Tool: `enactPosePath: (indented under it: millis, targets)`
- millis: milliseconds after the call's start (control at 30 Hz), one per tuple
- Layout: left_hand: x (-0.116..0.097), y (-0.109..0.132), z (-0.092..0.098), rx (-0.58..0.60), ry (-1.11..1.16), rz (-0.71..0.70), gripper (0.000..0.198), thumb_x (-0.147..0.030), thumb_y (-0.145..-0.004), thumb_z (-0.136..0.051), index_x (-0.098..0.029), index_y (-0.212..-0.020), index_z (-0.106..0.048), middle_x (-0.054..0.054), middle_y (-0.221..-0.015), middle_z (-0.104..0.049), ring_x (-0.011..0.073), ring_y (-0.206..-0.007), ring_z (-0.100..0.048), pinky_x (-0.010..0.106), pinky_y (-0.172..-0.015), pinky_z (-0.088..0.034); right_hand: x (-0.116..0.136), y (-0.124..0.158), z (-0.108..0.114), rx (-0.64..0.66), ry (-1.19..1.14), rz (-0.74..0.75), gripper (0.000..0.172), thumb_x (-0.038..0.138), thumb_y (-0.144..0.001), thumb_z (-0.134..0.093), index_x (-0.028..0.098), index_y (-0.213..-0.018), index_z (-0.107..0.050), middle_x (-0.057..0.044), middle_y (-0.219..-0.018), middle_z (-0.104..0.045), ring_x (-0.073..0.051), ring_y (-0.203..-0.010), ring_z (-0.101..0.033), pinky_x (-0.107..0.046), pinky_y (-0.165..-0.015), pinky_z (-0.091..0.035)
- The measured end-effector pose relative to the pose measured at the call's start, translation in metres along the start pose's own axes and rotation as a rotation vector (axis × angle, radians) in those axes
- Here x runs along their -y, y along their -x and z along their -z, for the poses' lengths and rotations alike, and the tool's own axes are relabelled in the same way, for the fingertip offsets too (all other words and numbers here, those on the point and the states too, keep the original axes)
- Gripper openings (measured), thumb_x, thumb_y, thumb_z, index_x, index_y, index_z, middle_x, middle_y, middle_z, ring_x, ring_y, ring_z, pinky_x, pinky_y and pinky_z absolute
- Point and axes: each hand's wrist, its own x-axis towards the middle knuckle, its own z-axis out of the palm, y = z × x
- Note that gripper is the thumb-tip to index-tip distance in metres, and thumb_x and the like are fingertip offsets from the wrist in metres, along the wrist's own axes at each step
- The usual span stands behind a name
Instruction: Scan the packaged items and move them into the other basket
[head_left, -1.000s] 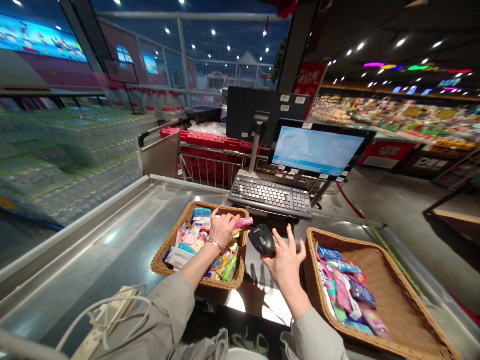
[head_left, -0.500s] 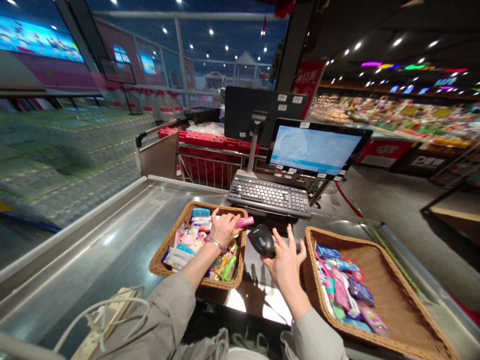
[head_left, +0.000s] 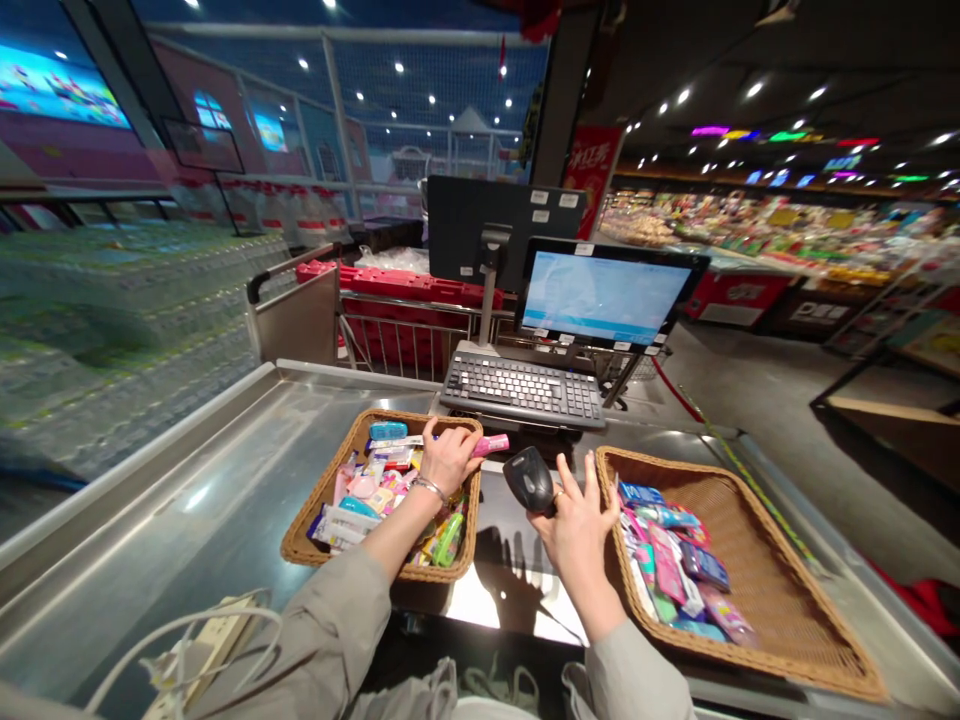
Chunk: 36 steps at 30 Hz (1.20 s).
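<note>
My left hand [head_left: 448,456] is closed on a small pink packet [head_left: 490,445], held over the far right corner of a wicker basket [head_left: 307,519] full of several small colourful packets. My right hand [head_left: 576,517] grips a black handheld barcode scanner [head_left: 529,479] with thumb and palm while the other fingers fan out. The scanner's head points toward the pink packet, a short gap apart. A second wicker basket [head_left: 780,590] on the right holds several packets along its left side.
A keyboard [head_left: 523,389] and a lit till screen [head_left: 602,298] stand behind the baskets on the steel counter [head_left: 187,500]. A power strip with white cable [head_left: 202,650] lies at the near left. A red trolley [head_left: 405,285] stands beyond the counter.
The view has swung slightly right and down. Both hands keep their hold; the right hand with the scanner has drifted a little closer to the right basket.
</note>
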Motion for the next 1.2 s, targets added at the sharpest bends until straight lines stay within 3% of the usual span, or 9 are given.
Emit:
enactPosePath:
  millis: [333,667,967,1200]
  targets:
    - [-0.020,-0.016,-0.013,-0.009,0.061,-0.071,0.038,-0.039,-0.081,-0.067,-0.027,-0.117,-0.062,0.003,-0.095,-0.070,0.0219,-0.088,-0.063,0.057,-0.109,-0.019,-0.028,0.008,0.001,-0.030,0.061,-0.076,0.025,0.031,-0.072,-0.061,0.026,-0.096,-0.068,-0.004,-0.137,-0.054,-0.034,-0.140,-0.025,-0.059,-0.104,-0.013]
    - [-0.047,-0.034,-0.020,-0.007,0.125,-0.156,0.037,-0.037,-0.080,-0.068,-0.028,-0.115,-0.063,0.003,-0.095,-0.069,0.0212,-0.085,-0.063,0.059,-0.110,-0.017,-0.042,0.012,0.022,-0.084,0.103,-0.188,0.022,0.028,-0.074,-0.058,0.025,-0.093,-0.069,-0.006,-0.132,-0.059,-0.034,-0.139,-0.027,-0.059,-0.103,-0.015]
    - [-0.078,-0.050,-0.027,-0.012,0.163,-0.245,0.037,-0.039,-0.082,-0.066,-0.028,-0.116,-0.062,0.003,-0.096,-0.070,0.0209,-0.085,-0.063,0.057,-0.111,-0.015,-0.075,0.025,0.029,-0.198,0.138,-0.255,0.025,0.043,-0.080,-0.057,0.021,-0.079,-0.068,-0.009,-0.125,-0.063,-0.036,-0.137,-0.029,-0.059,-0.102,-0.014]
    - [-0.109,-0.060,-0.031,-0.022,0.210,-0.312,0.034,-0.037,-0.081,-0.067,-0.028,-0.114,-0.063,0.003,-0.095,-0.070,0.0198,-0.084,-0.063,0.056,-0.111,-0.016,-0.099,0.036,0.039,-0.231,0.192,-0.342,0.028,0.047,-0.082,-0.055,0.022,-0.080,-0.068,-0.007,-0.125,-0.063,-0.036,-0.137,-0.029,-0.059,-0.101,-0.014]
